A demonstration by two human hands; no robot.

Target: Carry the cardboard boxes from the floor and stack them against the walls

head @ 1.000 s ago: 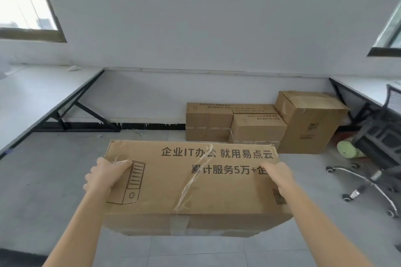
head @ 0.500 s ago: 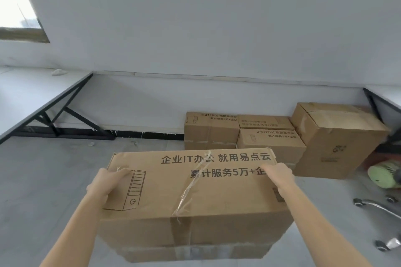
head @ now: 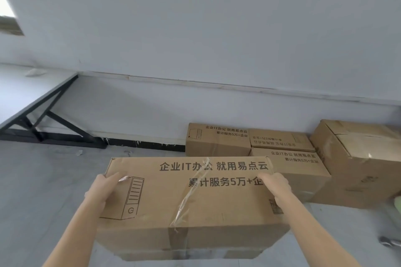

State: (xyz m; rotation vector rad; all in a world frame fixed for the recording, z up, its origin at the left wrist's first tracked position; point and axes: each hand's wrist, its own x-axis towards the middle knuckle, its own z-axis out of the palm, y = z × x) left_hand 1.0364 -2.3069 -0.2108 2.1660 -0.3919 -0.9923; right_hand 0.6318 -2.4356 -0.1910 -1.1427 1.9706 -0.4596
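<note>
Head camera looks over a printed cardboard box (head: 195,201) held off the floor (head: 43,180), near the wall (head: 195,39) but not yet at it. The left hand (head: 104,188) grips its left end and the right hand (head: 275,186) its right end, fingers (head: 112,179) wrapped round the edges. Three printed boxes (head: 217,141) and a larger plain box (head: 358,162) already sit by the wall. I reckon this one is mid-carry, with setting it down left to do. Whether more wait elsewhere, I cannot see.

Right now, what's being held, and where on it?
The box, in both hands: left hand grips its left edge, right hand its right edge, both near the far corners.
</note>
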